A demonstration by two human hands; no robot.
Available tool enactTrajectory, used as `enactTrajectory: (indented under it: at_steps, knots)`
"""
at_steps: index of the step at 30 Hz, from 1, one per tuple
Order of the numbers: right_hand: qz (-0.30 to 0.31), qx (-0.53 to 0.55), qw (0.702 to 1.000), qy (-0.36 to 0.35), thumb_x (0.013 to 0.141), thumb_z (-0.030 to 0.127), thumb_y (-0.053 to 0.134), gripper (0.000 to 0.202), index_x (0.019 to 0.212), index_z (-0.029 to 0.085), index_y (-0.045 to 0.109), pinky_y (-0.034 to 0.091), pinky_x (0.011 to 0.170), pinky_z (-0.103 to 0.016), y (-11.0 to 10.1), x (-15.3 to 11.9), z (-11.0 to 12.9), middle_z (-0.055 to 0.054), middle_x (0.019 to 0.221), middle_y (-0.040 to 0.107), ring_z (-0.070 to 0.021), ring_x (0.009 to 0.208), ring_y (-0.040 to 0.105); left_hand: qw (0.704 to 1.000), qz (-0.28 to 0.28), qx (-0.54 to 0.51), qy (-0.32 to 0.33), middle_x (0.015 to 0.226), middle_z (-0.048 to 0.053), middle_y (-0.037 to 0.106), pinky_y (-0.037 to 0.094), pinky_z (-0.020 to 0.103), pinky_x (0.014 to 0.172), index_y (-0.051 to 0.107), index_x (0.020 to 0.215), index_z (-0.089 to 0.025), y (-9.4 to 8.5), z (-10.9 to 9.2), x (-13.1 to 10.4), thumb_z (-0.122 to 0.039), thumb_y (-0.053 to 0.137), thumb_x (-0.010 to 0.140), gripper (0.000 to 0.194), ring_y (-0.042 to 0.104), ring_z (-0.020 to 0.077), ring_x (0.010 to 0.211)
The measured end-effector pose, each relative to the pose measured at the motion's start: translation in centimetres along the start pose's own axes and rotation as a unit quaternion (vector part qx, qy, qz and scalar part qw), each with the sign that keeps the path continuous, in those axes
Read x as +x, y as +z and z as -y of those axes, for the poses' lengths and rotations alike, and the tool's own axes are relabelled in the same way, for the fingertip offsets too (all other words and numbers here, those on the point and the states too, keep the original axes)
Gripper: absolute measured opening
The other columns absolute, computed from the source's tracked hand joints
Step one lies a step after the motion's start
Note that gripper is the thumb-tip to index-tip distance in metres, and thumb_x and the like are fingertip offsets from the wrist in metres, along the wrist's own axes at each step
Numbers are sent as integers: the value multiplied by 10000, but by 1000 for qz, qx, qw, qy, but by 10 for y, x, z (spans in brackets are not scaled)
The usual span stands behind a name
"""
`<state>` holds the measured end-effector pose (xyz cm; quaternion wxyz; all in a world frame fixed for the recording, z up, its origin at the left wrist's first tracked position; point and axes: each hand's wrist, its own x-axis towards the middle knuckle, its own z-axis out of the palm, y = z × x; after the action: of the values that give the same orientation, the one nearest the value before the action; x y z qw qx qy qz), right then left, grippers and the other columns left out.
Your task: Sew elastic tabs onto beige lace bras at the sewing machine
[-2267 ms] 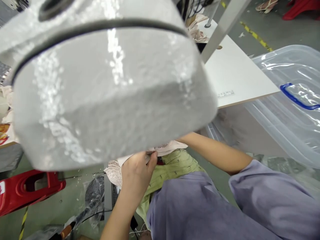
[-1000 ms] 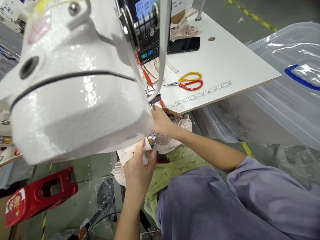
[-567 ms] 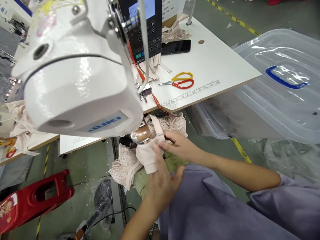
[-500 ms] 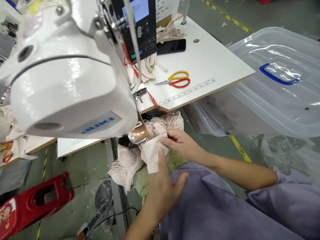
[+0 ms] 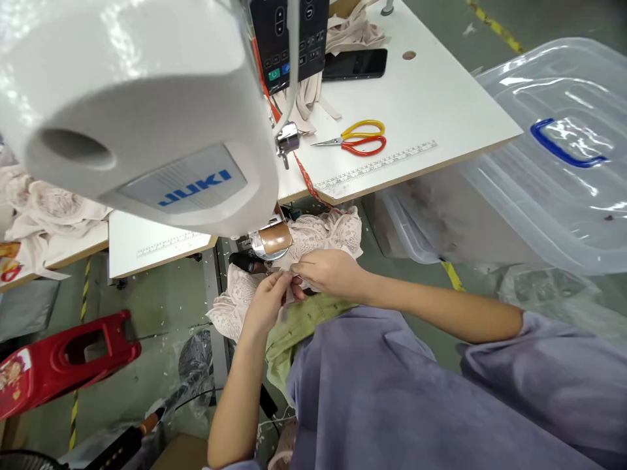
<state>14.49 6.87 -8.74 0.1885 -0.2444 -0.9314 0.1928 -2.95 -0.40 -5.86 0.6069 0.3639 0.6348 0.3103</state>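
Observation:
A pale pink lace bra [image 5: 327,233] hangs at the free end of the sewing machine's arm, one cup to each side of it. Just below the machine's rounded metal bed end [image 5: 274,241], my left hand [image 5: 268,297] pinches a piece of the pale fabric between thumb and fingers. Meeting it fingertip to fingertip, my right hand [image 5: 329,273] is closed on the same fabric. The fingers hide most of the gripped piece. Over both hands hangs the white sewing machine head [image 5: 196,130].
On the white table [image 5: 421,104] lie scissors [image 5: 362,138], a phone [image 5: 361,64] and pale fabric strips [image 5: 353,29]. A lidded clear plastic bin [image 5: 578,209] stands right. On the floor at left is a red stool [image 5: 73,359]. Green cloth [image 5: 304,326] covers my lap.
My left hand has gone from spread fingers over the flat pale panel to a pinch beside my right hand. The panel is now bunched between them. The view has shifted closer to the machine head.

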Motion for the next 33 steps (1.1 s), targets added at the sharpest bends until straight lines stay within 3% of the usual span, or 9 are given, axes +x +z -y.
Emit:
enactTrajectory:
  at_steps: [2,6,13,22,24,26,29,31,33]
  knots:
    - [-52,26,998,-12,998,202,467,249,1041,167,710,457,698,-324,5,-2,-3,-78,884,704,-205,825,635,991,31,-130,-15,547,-23,502,495,316,624,627,769,-174,0,8,4,-613,646,816,442,558,169,570]
    - [-149,128,978,73,946,291,590,255,1178,211,659,518,882,-386,1,-7,-2,-105,1121,681,-241,1041,635,989,-24,-146,26,649,-10,563,442,251,629,607,735,-174,3,11,-4,-570,670,839,414,513,119,610]
    - [-130,109,981,97,975,403,593,294,1142,187,700,531,792,-352,2,-5,8,-97,1054,705,-219,957,668,988,-99,49,104,642,-13,576,408,241,627,669,804,-170,4,-1,-18,-434,527,979,347,520,132,637]
    - [-136,83,987,20,991,247,535,217,928,222,741,501,733,-318,14,-8,9,-50,909,742,-188,857,671,989,-120,40,79,672,14,630,447,246,603,645,786,-165,9,3,-8,-528,551,941,406,574,145,624]
    - [-108,91,990,-13,991,280,543,213,948,224,744,507,738,-304,10,-7,-12,-45,940,752,-178,863,681,991,-122,12,57,636,-5,601,405,233,555,616,747,-165,6,9,-2,-561,618,891,421,515,121,562]
    - [-98,72,992,20,1001,295,514,243,1058,221,738,521,784,-297,-7,0,-54,-57,1033,754,-180,932,687,992,-118,-15,46,606,-31,548,350,219,522,590,715,-168,1,16,3,-566,643,874,432,436,93,521]
    - [-163,-87,956,230,995,162,380,398,1300,146,634,474,989,-387,-59,22,-139,-153,1292,666,-252,1198,598,991,-110,-52,50,613,-43,515,308,209,509,585,714,-163,-6,20,7,-565,664,860,435,383,74,513]
    - [-61,-182,933,306,966,128,365,490,1432,73,506,434,1027,-429,-96,40,-190,-226,1384,582,-305,1269,534,990,-99,-87,49,644,-37,532,295,204,505,590,727,-155,-7,19,7,-564,692,837,435,370,64,516]
    - [8,-197,932,305,948,172,439,457,1374,59,558,456,954,-415,-122,54,-221,-247,1276,628,-324,1144,590,987,-83,-129,38,692,-24,563,301,198,510,604,763,-145,-5,16,4,-545,719,821,420,385,58,533]
